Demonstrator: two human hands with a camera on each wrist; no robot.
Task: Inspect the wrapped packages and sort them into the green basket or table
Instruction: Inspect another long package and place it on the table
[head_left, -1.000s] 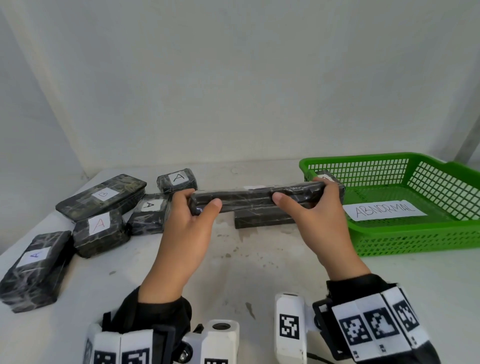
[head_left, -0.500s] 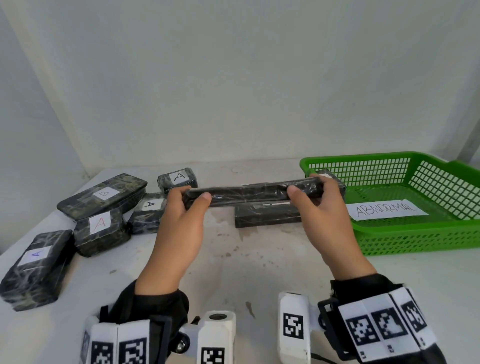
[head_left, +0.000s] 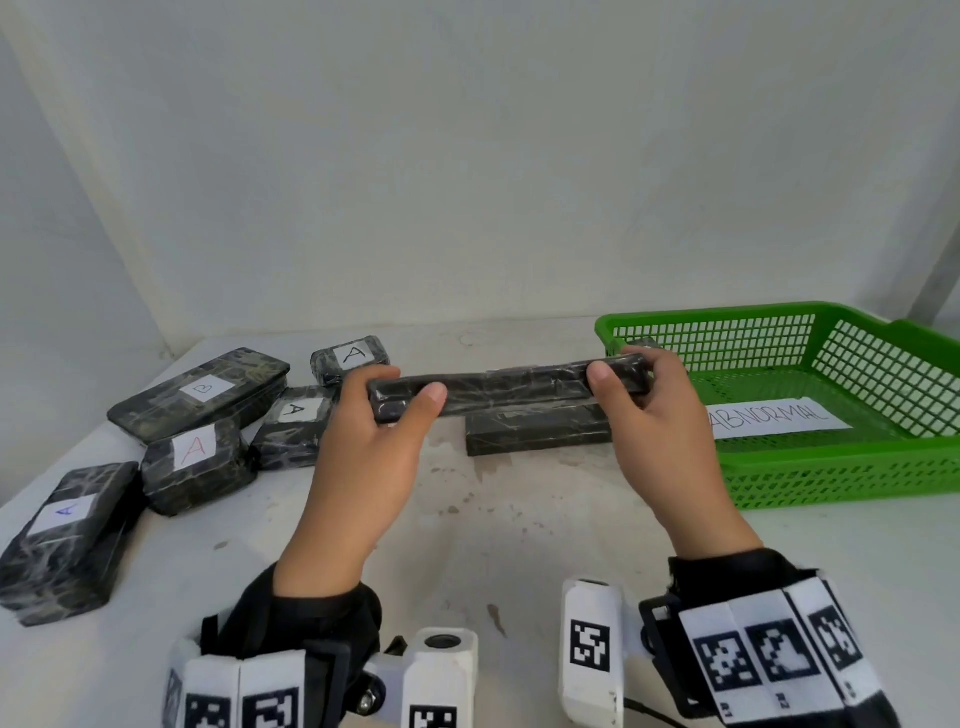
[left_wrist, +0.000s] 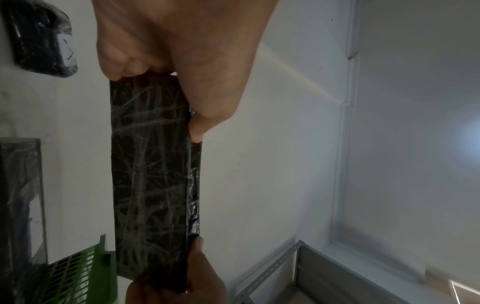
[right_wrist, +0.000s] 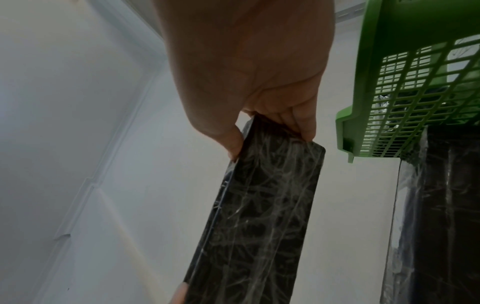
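A long, flat package wrapped in black film (head_left: 511, 391) is held level above the table, between both hands. My left hand (head_left: 387, 402) grips its left end, thumb in front and fingers behind. My right hand (head_left: 631, 382) grips its right end the same way. The left wrist view shows the long package (left_wrist: 153, 174) running away from my left hand (left_wrist: 166, 90); the right wrist view shows the package (right_wrist: 259, 216) under my right hand (right_wrist: 270, 131). The green basket (head_left: 810, 467) stands at the right, with an "ABNORMAL" paper label (head_left: 774, 418) inside.
Another long wrapped package (head_left: 537, 431) lies on the table just behind the held one. At the left lie several wrapped packages with white labels: one marked B (head_left: 200, 392) and others marked A (head_left: 195, 457), (head_left: 67, 535), (head_left: 350, 358). White walls close the back and left.
Both hands have turned the long package about its length and lifted it slightly; a different face now shows towards me. The other packages and the basket have not moved.
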